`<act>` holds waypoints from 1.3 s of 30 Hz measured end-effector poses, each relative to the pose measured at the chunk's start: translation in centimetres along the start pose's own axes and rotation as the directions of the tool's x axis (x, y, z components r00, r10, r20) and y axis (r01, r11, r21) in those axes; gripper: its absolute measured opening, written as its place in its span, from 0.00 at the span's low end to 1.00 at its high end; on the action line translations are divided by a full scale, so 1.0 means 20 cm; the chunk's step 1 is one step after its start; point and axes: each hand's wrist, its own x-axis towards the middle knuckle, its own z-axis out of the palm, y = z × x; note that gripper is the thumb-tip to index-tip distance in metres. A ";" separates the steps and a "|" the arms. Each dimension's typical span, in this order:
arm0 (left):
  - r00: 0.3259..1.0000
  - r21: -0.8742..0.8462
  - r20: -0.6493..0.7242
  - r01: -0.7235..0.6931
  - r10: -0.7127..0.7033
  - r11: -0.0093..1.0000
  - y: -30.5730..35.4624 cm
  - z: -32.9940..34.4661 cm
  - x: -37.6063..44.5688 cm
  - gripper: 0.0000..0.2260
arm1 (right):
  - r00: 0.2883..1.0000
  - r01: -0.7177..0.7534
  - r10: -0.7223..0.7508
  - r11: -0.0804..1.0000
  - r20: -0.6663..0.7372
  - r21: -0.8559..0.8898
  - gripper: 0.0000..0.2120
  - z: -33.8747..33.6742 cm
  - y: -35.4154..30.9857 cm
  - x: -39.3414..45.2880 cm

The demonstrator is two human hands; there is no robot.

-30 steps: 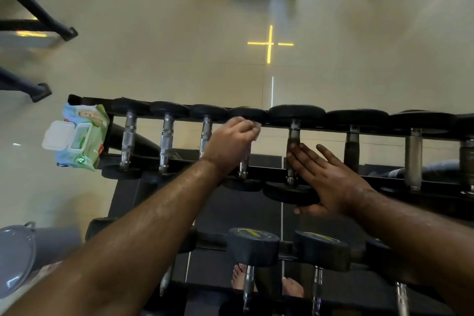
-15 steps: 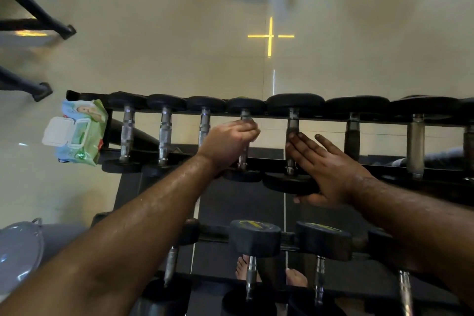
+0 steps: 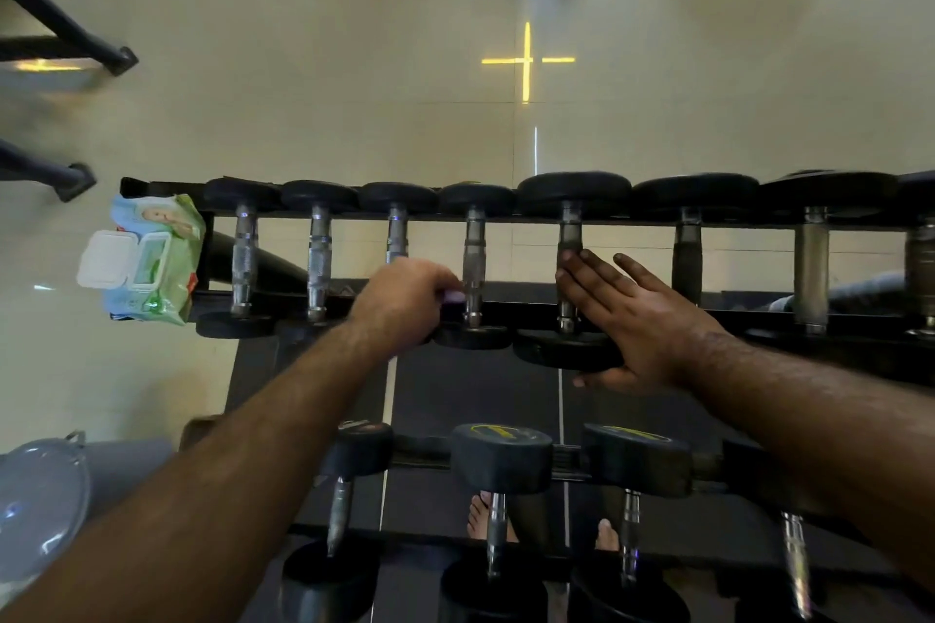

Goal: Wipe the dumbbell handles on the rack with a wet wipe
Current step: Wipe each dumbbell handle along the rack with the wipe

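Below the hands: lower-tier dumbbells (image 3: 501, 458) and bare feet (image 3: 488, 519) seen through the rack (image 3: 830, 344). Left hand (image 3: 405, 301) is curled tight, pinching a pale wet wipe (image 3: 453, 297) against the lower end of the fourth dumbbell handle (image 3: 474, 263). Right hand (image 3: 627, 314) lies flat, fingers straight, bracing the next dumbbell (image 3: 569, 349) just to its right. Step looks like mid-wipe on the top row. Next move likely calls for shifting the wipe to the braced handle; the right hand would need to clear off. Left of the hands, a wipes pack (image 3: 146, 261) sits at the rack end. A grey bin lid (image 3: 38, 506) is near left. Beyond is tiled floor (image 3: 329, 81) and gym equipment legs (image 3: 66, 41).
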 end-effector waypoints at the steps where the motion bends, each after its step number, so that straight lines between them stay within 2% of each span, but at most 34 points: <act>1: 0.998 -0.027 0.014 0.065 -0.064 0.998 0.03 0.04 -0.02 0.09 | 1.000 -0.001 0.001 1.000 0.004 0.000 0.59 0.00 0.00 0.00; 4: 0.989 -0.111 0.118 0.100 -0.086 0.989 0.04 0.08 -0.04 0.09 | 1.000 0.000 0.001 1.000 0.017 -0.020 0.59 0.00 0.01 0.01; 6: 0.978 -0.364 0.205 0.115 -0.041 0.924 0.03 0.01 -0.01 0.11 | 1.000 -0.001 0.002 0.999 0.027 -0.032 0.59 -0.01 0.01 0.01; 7: 0.985 -0.458 0.171 0.108 -0.031 0.882 0.03 -0.02 0.02 0.11 | 1.000 -0.002 0.003 0.999 0.030 -0.032 0.59 0.00 0.00 0.01; 8: 0.996 -0.481 0.073 0.084 -0.055 0.873 0.05 -0.04 0.05 0.11 | 1.000 -0.003 0.004 1.000 0.031 -0.030 0.58 0.00 0.00 0.01; 9: 0.992 -0.429 -0.099 0.026 -0.075 0.903 0.07 -0.05 0.08 0.10 | 1.000 -0.005 0.006 1.000 0.031 -0.030 0.58 0.00 0.00 0.01; 10: 0.952 -0.326 -0.302 -0.055 -0.049 0.944 0.09 -0.04 0.11 0.10 | 0.999 -0.007 0.008 0.999 0.032 -0.032 0.58 -0.01 0.00 0.01; 11: 0.900 -0.211 -0.435 -0.130 0.026 0.969 0.11 -0.01 0.13 0.11 | 0.999 -0.009 0.010 0.999 0.033 -0.033 0.58 -0.01 0.00 0.01; 12: 0.878 -0.093 -0.464 -0.181 0.118 0.979 0.12 0.03 0.13 0.11 | 0.999 -0.012 0.013 0.999 0.032 -0.032 0.58 -0.01 0.00 0.01; 15: 0.888 0.135 -0.364 -0.250 0.282 0.959 0.07 0.15 0.08 0.11 | 0.999 -0.016 0.018 1.000 0.046 -0.027 0.59 -0.02 0.00 0.00; 16: 0.894 0.157 -0.305 -0.291 0.327 0.944 0.04 0.17 0.04 0.12 | 0.999 -0.014 0.015 1.000 0.046 -0.025 0.59 -0.02 0.00 0.01; 19: 0.900 0.153 0.003 -0.431 0.436 0.889 -0.01 0.14 -0.05 0.17 | 0.999 -0.011 0.012 1.000 0.049 -0.019 0.59 0.00 0.00 0.01; 20: 0.887 0.146 0.035 -0.459 0.460 0.876 -0.01 0.11 -0.05 0.17 | 0.999 -0.011 0.012 1.000 0.050 -0.014 0.59 0.00 0.00 0.01; 21: 0.873 0.164 0.004 -0.481 0.487 0.861 0.00 0.08 -0.01 0.16 | 0.999 -0.012 0.012 1.000 0.046 -0.008 0.59 0.01 0.01 0.01; 24: 0.793 0.342 -0.225 -0.479 0.566 0.808 0.01 0.02 0.17 0.15 | 0.999 -0.013 0.013 1.000 0.042 0.005 0.59 0.00 0.00 0.01; 26: 0.759 0.437 -0.256 -0.461 0.598 0.772 0.02 0.01 0.27 0.15 | 0.999 -0.014 0.013 1.000 0.044 0.013 0.59 0.00 0.00 0.01; 28: 0.782 0.432 -0.286 -0.411 0.554 0.803 0.02 0.03 0.29 0.14 | 0.999 -0.014 0.014 1.000 0.053 0.009 0.59 -0.01 0.00 0.01; 29: 0.824 0.366 -0.318 -0.349 0.469 0.863 0.04 0.04 0.26 0.12 | 0.998 -0.012 0.012 1.000 0.055 0.007 0.59 -0.01 0.00 0.01; 31: 0.907 0.159 -0.378 -0.134 0.186 0.978 0.08 0.07 0.15 0.09 | 0.999 -0.006 0.005 1.000 0.054 0.010 0.60 -0.01 0.00 0.01; 33: 0.945 -0.039 -0.323 0.044 -0.054 0.998 0.09 0.15 0.06 0.08 | 0.999 -0.007 0.007 1.000 0.050 0.011 0.60 -0.01 0.00 0.01; 34: 0.959 -0.083 -0.262 0.093 -0.112 0.992 0.09 0.18 0.03 0.09 | 0.999 -0.007 0.006 1.000 0.047 0.008 0.60 -0.01 0.00 0.01; 35: 0.969 -0.095 -0.212 0.106 -0.124 0.990 0.07 0.19 0.00 0.09 | 0.999 -0.005 0.005 1.000 0.044 0.002 0.60 -0.01 0.00 0.01; 37: 0.985 -0.072 -0.158 0.052 -0.063 0.996 0.05 0.15 -0.02 0.09 | 0.999 -0.008 0.008 1.000 0.049 0.002 0.60 -0.01 0.00 0.01; 39: 0.975 -0.076 -0.220 -0.063 0.045 0.995 0.06 0.10 0.00 0.11 | 0.999 -0.009 0.009 1.000 0.043 0.006 0.59 -0.02 0.00 0.01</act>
